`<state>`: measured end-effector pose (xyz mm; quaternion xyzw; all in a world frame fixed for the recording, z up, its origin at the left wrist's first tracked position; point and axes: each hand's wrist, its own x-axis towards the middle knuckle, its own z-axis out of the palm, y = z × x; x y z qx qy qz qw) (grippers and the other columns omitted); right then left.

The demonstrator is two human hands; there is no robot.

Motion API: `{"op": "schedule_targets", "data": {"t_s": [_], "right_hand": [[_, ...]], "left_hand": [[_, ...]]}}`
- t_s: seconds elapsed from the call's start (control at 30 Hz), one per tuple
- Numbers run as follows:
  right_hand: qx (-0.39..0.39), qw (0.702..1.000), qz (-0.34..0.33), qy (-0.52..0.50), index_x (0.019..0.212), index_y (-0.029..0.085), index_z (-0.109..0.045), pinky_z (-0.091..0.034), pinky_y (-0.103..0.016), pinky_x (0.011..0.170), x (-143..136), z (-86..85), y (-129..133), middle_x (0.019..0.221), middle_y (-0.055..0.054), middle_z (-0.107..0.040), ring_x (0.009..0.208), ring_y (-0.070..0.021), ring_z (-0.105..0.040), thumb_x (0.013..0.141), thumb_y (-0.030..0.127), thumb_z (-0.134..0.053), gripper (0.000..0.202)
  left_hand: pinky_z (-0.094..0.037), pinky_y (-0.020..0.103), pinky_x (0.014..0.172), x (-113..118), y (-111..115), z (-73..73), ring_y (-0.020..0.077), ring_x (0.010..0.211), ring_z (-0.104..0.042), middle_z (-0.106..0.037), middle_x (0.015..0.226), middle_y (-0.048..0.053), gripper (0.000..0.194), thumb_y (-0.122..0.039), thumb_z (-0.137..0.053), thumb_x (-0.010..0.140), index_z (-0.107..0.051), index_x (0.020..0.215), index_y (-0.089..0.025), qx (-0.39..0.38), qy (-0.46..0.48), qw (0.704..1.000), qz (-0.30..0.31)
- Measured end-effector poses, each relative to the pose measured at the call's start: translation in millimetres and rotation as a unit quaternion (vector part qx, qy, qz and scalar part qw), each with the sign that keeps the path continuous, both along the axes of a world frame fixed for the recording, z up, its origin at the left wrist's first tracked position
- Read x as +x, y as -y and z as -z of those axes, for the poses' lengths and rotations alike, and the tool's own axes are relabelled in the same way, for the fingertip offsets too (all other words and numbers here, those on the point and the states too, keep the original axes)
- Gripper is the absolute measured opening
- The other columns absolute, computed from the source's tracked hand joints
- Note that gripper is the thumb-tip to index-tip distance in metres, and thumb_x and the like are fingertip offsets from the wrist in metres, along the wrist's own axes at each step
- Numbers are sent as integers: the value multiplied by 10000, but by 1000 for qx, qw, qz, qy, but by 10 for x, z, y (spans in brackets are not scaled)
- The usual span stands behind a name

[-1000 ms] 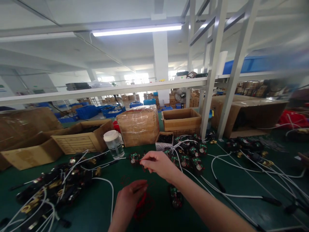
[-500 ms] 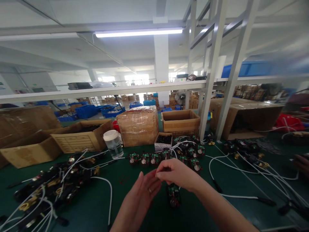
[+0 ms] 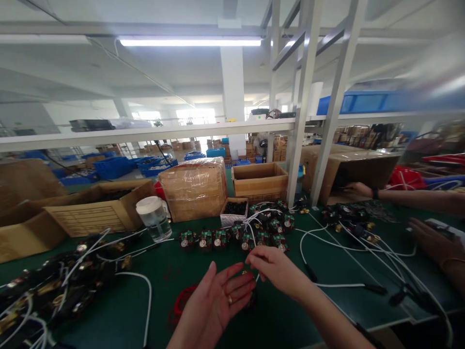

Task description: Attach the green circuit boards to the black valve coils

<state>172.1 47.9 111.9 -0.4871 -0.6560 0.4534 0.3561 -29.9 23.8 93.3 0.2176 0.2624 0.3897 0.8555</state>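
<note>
My left hand [image 3: 223,300] is held palm up over the bench, its fingers stretched out and a ring on one of them. A tiny brass-coloured speck shows at its fingers, too small to name. Just right of its fingertips, my right hand [image 3: 274,269] has thumb and forefinger pinched together; what lies between them is too small to make out. Partly hidden beneath the left fingers is a dark assembly [image 3: 251,299]. A red coil of wire [image 3: 178,306] lies left of the left wrist. Beyond both hands stand several small units with green circuit boards [image 3: 220,238].
Black parts with white cables [image 3: 78,271] are heaped at left, and more cabled parts [image 3: 358,230] lie at right. A lidded water jug [image 3: 154,225] stands before cardboard boxes [image 3: 194,191]. At right, a co-worker's hand [image 3: 358,190] reaches into a tipped box; another hand [image 3: 434,242] rests nearby.
My left hand has turned its palm further up and spread its fingers, while my right hand has drawn slightly right. A co-worker's arm now reaches into the right-hand box. The view has swung right.
</note>
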Motion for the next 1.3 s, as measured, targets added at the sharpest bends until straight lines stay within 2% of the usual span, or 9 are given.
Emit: {"op": "schedule_targets", "data": {"t_s": [0.23, 0.4, 0.57, 0.63, 0.8, 0.93, 1.03, 1.13, 1.3], "right_hand": [[-7, 999, -4, -39, 830, 150, -641, -391, -249, 616, 14, 43, 87, 718, 16, -542, 670, -134, -494, 892, 370, -571, 239], [-1, 1000, 5, -13, 818, 153, -663, -391, -252, 632, -16, -7, 92, 730, 8, -570, 713, -149, -519, 829, 271, -626, 124], [0, 1000, 12, -9, 762, 149, -660, -380, -244, 621, -39, -67, 101, 709, 10, -576, 692, -142, -513, 769, 179, -637, 38], [0, 1000, 9, 0, 768, 149, -660, -377, -241, 619, -36, -107, 111, 707, 12, -573, 691, -140, -508, 776, 182, -638, 41], [3, 1000, -19, 0, 794, 152, -652, -352, -231, 590, -9, -195, 189, 683, 35, -534, 652, -123, -473, 803, 227, -648, 75], [-20, 999, -40, 4, 802, 158, -657, -357, -227, 581, 6, -153, 289, 671, 37, -557, 638, -121, -493, 803, 223, -653, 65], [-39, 998, -43, 6, 805, 162, -663, -358, -224, 575, 15, -26, 341, 667, 37, -577, 638, -122, -508, 801, 219, -659, 58], [-42, 999, -27, 15, 793, 158, -670, -351, -223, 582, 31, 145, 387, 674, 40, -563, 652, -121, -498, 790, 205, -666, 47], [-56, 998, -14, 17, 777, 163, -682, -351, -221, 601, 53, 370, 525, 708, 41, -547, 672, -116, -489, 773, 157, -668, 15]], "left_hand": [[-346, 486, 1123, 64, 28, -24, 335, 1179, -668, -713, 1230, 259, 705, -590, -328, 999, -508, 1396, -36, 12, -10, 1000, 9], [-381, 491, 1082, 77, 39, -119, 324, 1132, -684, -725, 1200, 247, 732, -616, -332, 991, -463, 1447, -58, 36, -32, 999, 20], [-403, 500, 1065, 78, 49, -184, 313, 1095, -694, -738, 1175, 226, 712, -629, -402, 963, -523, 1402, -83, 68, -71, 995, 33], [-402, 504, 1079, 83, 67, -168, 316, 1105, -691, -746, 1163, 214, 685, -640, -465, 933, -598, 1321, -91, 83, -122, 989, 7], [-419, 430, 1097, 75, 168, -148, 298, 1192, -654, -766, 1167, 117, 443, -553, -644, 857, -732, 1093, -189, 195, -315, 920, -128], [-533, 367, 909, 49, 245, -140, 284, 1020, -708, -795, 1002, 68, 340, -458, -753, 753, -758, 990, -214, 252, -409, 871, -101], [-542, 317, 815, 45, 285, -24, 248, 900, -713, -788, 902, 49, 273, -418, -728, 759, -759, 926, -205, 270, -432, 855, -93], [-527, 284, 795, 49, 335, 189, 220, 849, -703, -775, 844, 25, 209, -401, -691, 780, -756, 843, -213, 293, -468, 828, -96], [-544, 268, 768, 32, 448, 567, 194, 771, -694, -754, 833, 13, 352, -402, -708, 788, -745, 1111, -268, 337, -496, 791, -118]]}}
